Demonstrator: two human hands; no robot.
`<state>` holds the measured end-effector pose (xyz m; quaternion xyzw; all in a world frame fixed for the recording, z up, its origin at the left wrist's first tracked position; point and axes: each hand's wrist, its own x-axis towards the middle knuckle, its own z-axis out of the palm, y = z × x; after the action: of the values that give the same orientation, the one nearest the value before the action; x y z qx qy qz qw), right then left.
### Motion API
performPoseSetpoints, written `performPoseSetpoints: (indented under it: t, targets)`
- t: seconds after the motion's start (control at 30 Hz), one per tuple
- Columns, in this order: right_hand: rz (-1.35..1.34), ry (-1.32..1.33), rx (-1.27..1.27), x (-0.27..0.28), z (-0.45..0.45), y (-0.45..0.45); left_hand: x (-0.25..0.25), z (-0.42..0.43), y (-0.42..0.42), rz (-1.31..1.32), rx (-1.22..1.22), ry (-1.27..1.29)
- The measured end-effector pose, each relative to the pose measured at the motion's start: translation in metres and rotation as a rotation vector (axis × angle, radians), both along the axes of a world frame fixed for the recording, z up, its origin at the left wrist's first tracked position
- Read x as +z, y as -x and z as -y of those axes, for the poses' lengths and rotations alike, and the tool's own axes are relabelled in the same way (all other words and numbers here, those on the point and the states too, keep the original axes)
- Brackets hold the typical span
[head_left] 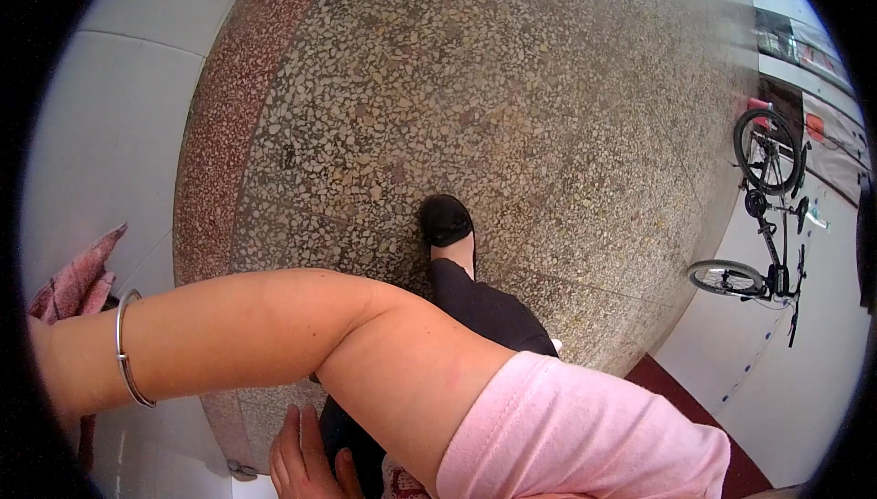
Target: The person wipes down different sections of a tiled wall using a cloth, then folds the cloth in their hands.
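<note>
From the pink sleeve at the lower right, my right arm reaches across to the far left. A silver bangle (pixel 129 348) circles its wrist. At the dark rim of the view my right hand (pixel 50 362) is mostly cut off, its fingers hidden. A pink patterned cloth (pixel 78 284) sticks out above it, with a dark red bit below; the cloth appears held in that hand, against the pale wall (pixel 128 124). Near the bottom edge, my left hand (pixel 312 462) is open, fingers stretched and thumb apart, beside my dark-clad leg.
Speckled terrazzo floor (pixel 512 106) with a reddish border strip (pixel 242 69) runs along the wall. My foot in a black shoe (pixel 446 220) stands on the floor. A black bicycle (pixel 772 225) is at the right, by another pale wall with a dark red base.
</note>
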<state>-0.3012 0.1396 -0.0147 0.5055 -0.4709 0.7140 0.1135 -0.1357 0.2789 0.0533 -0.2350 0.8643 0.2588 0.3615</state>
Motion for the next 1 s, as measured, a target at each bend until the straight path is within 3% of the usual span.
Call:
performPoseSetpoints:
  t: [1.0]
  targets:
    - [-0.006,0.003,-0.01,-0.003,-0.009,-0.001,-0.002,-0.002,-0.005,-0.018,0.012,0.021]
